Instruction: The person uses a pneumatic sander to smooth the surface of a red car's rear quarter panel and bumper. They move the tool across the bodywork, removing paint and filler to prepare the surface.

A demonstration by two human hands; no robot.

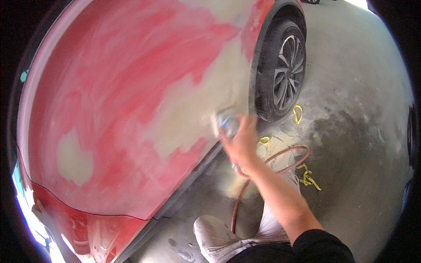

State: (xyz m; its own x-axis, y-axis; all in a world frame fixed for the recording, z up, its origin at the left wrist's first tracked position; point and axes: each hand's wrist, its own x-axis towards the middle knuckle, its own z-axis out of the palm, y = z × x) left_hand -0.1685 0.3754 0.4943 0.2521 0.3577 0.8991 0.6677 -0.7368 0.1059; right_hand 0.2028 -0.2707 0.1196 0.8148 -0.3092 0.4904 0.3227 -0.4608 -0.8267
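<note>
One right hand (242, 142) holding sander (229, 124) blurred past reading, red panel (127, 83)

Grey floor (364, 83) all along here, a broad dark smudge (337, 131) spread across it, yellow strips (305, 176) scattered about, white light (358, 3) glaring at the far end!

The grey, rounded handheld tool (228, 126) in the right grip (242, 142) shows a blue patch. Left of the grip, the red car panel (118, 109) is streaked chalky pink and blotched beige. Up and right, a black rubber tyre (266, 83) rings a silver spoked wheel (287, 72). Rightward, yellow strips (309, 180) lie on dark-blotched grey floor (359, 87).
</note>
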